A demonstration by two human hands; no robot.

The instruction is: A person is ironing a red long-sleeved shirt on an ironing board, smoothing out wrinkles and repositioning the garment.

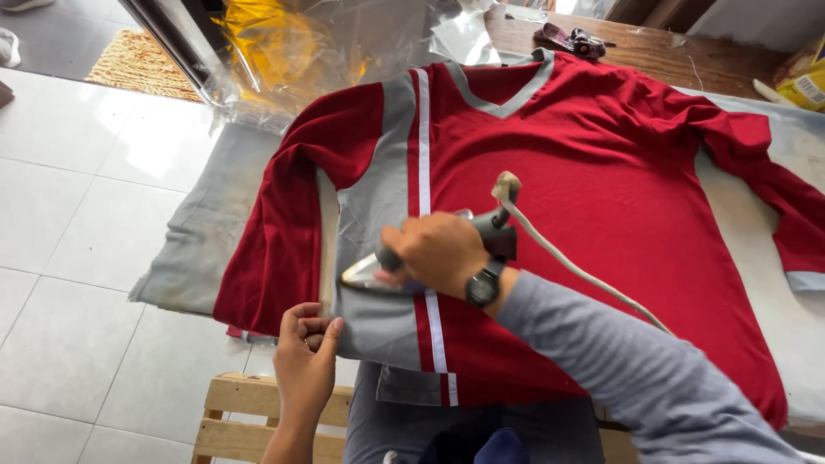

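While the right hand (436, 251) irons, a yellow package (808, 82) lies top-right.

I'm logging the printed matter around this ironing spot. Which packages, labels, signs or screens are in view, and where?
Yellow package: far right edge on the wooden table, cut off by the frame, with a white label patch.
Clear plastic wrapping: top centre, beyond the red shirt, crumpled, over something yellow.
Wristwatch: on the right hand, dark; face unreadable.

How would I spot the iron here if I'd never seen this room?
Find the red jersey spread over the grey padded table. On its grey side panel, the right hand grips the iron: the only metal thing there, trailing a pale cord.
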